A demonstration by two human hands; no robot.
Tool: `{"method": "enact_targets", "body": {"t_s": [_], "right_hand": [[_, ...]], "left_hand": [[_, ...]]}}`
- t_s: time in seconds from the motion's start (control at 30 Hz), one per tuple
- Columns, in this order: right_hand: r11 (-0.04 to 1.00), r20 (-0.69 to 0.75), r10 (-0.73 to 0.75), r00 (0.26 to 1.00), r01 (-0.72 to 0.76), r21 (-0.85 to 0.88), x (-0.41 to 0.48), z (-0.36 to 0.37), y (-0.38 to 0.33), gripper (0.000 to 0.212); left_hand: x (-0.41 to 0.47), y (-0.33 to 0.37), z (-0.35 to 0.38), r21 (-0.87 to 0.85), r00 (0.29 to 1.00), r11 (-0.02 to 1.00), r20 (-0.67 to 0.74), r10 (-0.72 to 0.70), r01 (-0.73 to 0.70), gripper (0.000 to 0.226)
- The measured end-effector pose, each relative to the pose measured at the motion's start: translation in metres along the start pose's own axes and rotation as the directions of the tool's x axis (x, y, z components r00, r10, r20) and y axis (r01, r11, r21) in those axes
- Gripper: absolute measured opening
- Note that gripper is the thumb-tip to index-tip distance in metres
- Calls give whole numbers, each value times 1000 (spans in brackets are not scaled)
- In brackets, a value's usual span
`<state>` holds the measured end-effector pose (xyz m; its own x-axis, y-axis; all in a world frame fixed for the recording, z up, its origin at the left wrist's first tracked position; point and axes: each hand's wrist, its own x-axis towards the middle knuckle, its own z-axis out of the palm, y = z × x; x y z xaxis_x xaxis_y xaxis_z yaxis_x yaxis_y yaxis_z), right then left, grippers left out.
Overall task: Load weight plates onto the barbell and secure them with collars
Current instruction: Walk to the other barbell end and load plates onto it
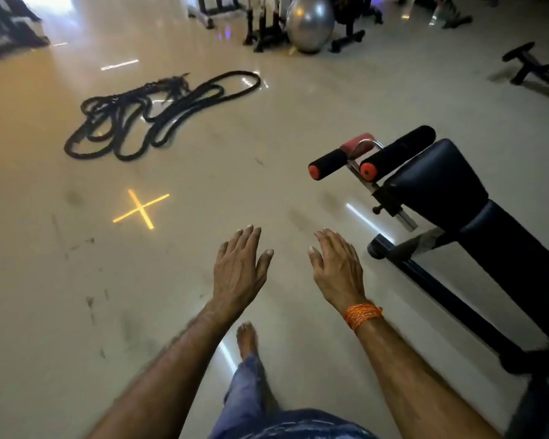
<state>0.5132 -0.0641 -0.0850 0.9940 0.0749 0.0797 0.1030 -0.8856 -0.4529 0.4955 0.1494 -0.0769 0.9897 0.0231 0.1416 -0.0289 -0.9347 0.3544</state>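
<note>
My left hand and my right hand are stretched out in front of me above the shiny floor, palms down, fingers straight, holding nothing. An orange thread band circles my right wrist. No barbell, weight plate or collar shows in the head view. My bare foot and a blue trouser leg are below the hands.
A black padded bench with foam rollers stands close on the right. A coiled black battle rope lies on the floor ahead left. A yellow cross mark is on the floor. A silver exercise ball and racks stand at the back.
</note>
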Motion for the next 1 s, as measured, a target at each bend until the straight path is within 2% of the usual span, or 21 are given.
{"method": "enact_targets", "body": {"t_s": [0.17, 0.47, 0.6, 0.87, 1.0], "right_hand": [[999, -29, 18, 999, -19, -31, 145, 21, -6, 47], [996, -205, 84, 975, -87, -8, 383, 18, -23, 48], [994, -281, 109, 953, -109, 17, 506, 23, -3, 51], [982, -304, 186, 934, -174, 69, 744, 23, 42, 51], [977, -381, 211, 900, -209, 48, 844, 9, 70, 51]], "left_hand": [[152, -38, 19, -17, 1000, 1000, 1, 24, -24, 58], [423, -49, 4, -13, 978, 978, -10, 207, -207, 60], [553, -47, 17, 9, 964, 964, -10, 265, -265, 61], [794, -36, 37, 17, 962, 962, -25, 272, -271, 56], [907, -22, 60, -2, 957, 957, -20, 289, -289, 57]]}}
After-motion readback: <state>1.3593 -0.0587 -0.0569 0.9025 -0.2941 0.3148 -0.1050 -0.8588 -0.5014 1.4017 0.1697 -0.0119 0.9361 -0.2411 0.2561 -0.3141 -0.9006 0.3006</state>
